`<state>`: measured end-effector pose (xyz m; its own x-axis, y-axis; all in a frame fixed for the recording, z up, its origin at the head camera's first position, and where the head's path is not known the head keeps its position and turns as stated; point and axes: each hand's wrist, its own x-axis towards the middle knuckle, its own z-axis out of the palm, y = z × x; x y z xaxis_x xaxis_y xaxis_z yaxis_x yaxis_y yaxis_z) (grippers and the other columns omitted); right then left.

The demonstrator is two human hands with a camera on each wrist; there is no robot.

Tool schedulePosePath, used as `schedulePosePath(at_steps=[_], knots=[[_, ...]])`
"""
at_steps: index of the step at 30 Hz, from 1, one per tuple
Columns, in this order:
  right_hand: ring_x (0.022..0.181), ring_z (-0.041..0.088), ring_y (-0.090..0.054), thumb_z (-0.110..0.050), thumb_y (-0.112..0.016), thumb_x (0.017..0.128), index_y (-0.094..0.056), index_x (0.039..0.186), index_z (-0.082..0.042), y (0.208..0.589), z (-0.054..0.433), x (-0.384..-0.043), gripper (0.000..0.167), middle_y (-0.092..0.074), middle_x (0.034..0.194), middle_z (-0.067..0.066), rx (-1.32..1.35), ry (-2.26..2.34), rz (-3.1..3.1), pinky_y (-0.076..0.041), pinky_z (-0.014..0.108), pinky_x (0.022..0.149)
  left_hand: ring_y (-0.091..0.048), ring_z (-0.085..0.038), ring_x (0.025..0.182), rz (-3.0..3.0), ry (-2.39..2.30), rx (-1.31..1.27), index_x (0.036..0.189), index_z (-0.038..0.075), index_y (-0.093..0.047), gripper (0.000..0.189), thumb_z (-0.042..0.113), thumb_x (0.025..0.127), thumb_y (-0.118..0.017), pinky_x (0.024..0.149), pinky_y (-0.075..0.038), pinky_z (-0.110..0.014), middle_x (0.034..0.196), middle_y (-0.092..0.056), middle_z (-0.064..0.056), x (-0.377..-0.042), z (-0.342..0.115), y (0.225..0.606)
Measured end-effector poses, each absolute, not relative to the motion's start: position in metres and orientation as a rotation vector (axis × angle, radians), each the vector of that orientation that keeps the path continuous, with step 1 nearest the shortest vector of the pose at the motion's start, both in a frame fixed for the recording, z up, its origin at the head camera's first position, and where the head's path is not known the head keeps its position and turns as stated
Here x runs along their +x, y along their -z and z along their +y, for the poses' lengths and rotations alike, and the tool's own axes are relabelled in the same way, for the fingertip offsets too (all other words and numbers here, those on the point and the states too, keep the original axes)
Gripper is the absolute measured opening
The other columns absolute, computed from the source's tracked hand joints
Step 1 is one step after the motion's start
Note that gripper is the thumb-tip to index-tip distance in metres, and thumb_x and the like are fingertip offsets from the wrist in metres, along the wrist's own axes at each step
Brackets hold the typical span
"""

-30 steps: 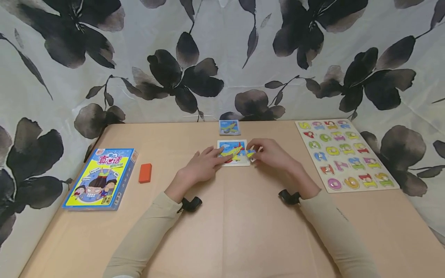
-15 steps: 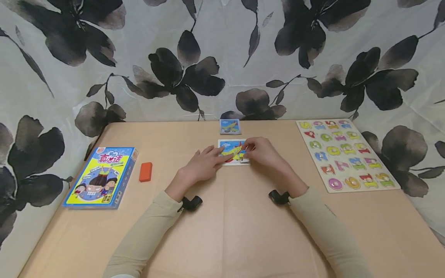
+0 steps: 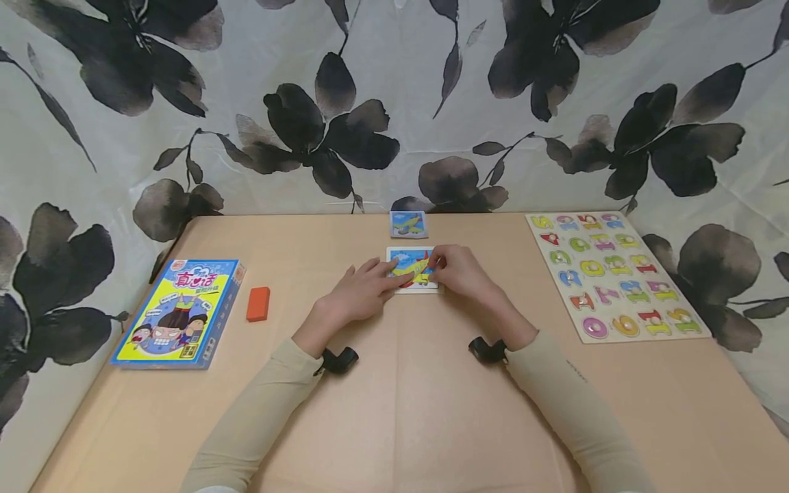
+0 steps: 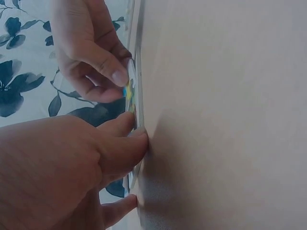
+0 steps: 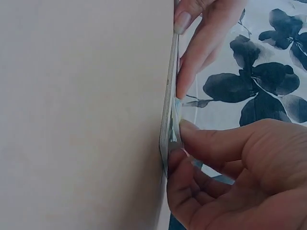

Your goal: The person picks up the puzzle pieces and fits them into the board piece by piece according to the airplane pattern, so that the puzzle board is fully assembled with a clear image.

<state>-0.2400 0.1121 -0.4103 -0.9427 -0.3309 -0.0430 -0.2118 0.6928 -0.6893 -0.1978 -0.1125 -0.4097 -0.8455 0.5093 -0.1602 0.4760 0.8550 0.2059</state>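
Observation:
A small white-bordered jigsaw board (image 3: 419, 292) with a yellow airplane on blue lies mid-table in the head view. My left hand (image 3: 360, 294) rests on its left part, fingers extended over the picture. In the left wrist view, the left thumb touches the board's near edge. My right hand (image 3: 462, 270) is at the board's right side, pinching a jigsaw piece (image 4: 128, 91) between thumb and fingers. In the right wrist view, this piece is tilted up slightly from the board. The fingers hide much of it.
Behind the board lies a small card (image 3: 408, 224) with a similar airplane picture. To the left are an orange block (image 3: 258, 304) and a blue-and-yellow box (image 3: 175, 315). A sheet of colourful letter-like shapes (image 3: 616, 277) lies at the right. Floral cloth hangs behind the table.
My right hand has moved left with the jigsaw piece, from beside the board to over its right edge. My left hand has stayed in place on the board.

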Motion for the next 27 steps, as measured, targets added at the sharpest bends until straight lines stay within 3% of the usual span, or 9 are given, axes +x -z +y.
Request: schedulePosePath(at_steps=[12, 21, 27], knots=[[0.07, 0.019, -0.049, -0.002, -0.073, 0.082, -0.07, 0.09, -0.002, 0.413, 0.112, -0.241, 0.009, -0.054, 0.074, 0.005, -0.49, 1.009, 2.728, -0.038, 0.027, 0.062, -0.028, -0.036, 0.15, 2.836, -0.197, 0.788, 0.149, 0.043, -0.042, 0.047, 0.029, 0.105, -0.048, 0.109, -0.033, -0.07, 0.163, -0.031, -0.003, -0.197, -0.113, 0.409], [0.071, 0.02, -0.049, -0.004, -0.075, 0.082, -0.068, 0.101, -0.002, 0.404, 0.112, -0.237, 0.02, -0.055, 0.079, 0.007, -0.518, 0.896, 2.691, -0.038, 0.027, 0.062, -0.027, -0.036, 0.15, 2.835, -0.23, 0.782, 0.149, 0.042, -0.042, 0.048, 0.029, 0.104, -0.049, 0.11, -0.031, -0.071, 0.163, -0.032, -0.004, -0.197, -0.116, 0.41], [0.079, 0.021, -0.051, -0.008, -0.073, 0.085, -0.069, 0.11, -0.003, 0.405, 0.124, -0.235, 0.026, -0.058, 0.084, 0.008, -0.614, 0.895, 2.636, -0.041, 0.029, 0.069, -0.027, -0.037, 0.15, 2.825, -0.274, 0.787, 0.149, 0.04, -0.043, 0.048, 0.027, 0.104, -0.05, 0.11, -0.029, -0.072, 0.162, -0.032, -0.006, -0.198, -0.117, 0.412]])
